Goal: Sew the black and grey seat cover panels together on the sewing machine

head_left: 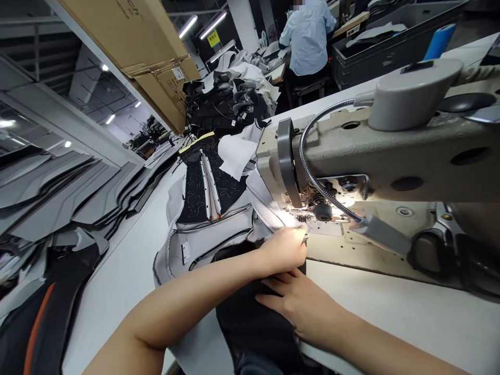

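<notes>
My left hand (284, 251) is closed on the edge of a grey and black sewn cover (211, 239), just in front of the lit needle area of a sewing machine (324, 151). Its fingertips are partly hidden. Below it, my right hand (299, 304) lies with fingers spread on black fabric (253, 312) that hangs toward my lap. The cover spreads to the left of the machine head. A black panel (194, 192) with wavy stitching and two pale strips forms part of it. A white fabric piece (236, 156) lies at its far end.
Black-handled scissors (437, 245) rest on the machine bed at right. Stacked grey panels (78, 192) line the left side. Behind are a heap of fabric (234, 94), a cardboard box (144, 41) and a dark bin (390, 47). A seated person (308, 36) works farther back.
</notes>
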`<state>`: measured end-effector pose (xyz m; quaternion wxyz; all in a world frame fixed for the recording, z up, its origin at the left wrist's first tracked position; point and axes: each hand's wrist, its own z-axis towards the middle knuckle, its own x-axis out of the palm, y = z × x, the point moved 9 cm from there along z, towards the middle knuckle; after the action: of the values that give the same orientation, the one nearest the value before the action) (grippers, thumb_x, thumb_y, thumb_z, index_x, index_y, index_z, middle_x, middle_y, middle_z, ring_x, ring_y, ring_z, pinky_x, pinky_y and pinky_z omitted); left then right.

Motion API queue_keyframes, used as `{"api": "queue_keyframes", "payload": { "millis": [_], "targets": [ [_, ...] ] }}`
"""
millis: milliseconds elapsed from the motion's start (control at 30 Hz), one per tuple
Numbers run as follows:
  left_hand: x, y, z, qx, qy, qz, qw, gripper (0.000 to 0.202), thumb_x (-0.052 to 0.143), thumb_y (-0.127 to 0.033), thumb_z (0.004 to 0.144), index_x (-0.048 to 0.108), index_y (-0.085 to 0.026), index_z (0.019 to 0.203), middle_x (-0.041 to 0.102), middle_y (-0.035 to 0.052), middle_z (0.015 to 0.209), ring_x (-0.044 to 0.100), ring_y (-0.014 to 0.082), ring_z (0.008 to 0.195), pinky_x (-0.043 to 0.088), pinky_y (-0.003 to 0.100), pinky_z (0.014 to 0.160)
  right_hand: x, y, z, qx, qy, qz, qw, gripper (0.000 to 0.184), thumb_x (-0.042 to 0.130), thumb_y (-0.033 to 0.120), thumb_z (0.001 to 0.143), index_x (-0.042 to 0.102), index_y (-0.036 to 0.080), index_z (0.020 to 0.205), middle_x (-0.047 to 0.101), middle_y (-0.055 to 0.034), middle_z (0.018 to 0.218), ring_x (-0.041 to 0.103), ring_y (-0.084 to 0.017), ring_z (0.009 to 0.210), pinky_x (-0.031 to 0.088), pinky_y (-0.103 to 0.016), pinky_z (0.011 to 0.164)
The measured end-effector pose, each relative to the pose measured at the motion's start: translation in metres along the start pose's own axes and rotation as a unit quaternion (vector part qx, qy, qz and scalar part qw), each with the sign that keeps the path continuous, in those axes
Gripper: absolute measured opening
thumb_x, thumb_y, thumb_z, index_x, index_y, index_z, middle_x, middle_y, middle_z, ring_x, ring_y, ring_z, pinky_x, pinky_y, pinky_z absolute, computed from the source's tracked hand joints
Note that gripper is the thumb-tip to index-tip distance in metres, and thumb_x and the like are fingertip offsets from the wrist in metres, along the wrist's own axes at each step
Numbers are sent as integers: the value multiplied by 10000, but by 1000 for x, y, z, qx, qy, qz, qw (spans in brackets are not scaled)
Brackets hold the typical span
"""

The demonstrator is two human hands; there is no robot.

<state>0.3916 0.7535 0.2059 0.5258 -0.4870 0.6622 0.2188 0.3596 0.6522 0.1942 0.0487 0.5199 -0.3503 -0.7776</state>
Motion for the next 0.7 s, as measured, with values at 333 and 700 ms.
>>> {"api": "queue_keyframes", "payload": {
  "millis": [333,700],
  "targets": [
    [3,4,8,3,-25,68,997,358,383,-104,842,522,-98,1172,644,104,940,622,214,843,507,297,746,-9,-7,-2,26,-46,-94,994,664,559,194,742,385,219,1382,450,-154,1337,315,-307,1271,216,-485,1036],
    [9,6,-12,50,-187,206,959,431,385,-78,860,504,-139,1270,628,90,929,608,227,843,537,331,708,-84,-48,-27,91,-174,-167,966,138,494,134,793,610,172,858,651,-45,858,572,-174,794,434,-284,700]
  ]
}}
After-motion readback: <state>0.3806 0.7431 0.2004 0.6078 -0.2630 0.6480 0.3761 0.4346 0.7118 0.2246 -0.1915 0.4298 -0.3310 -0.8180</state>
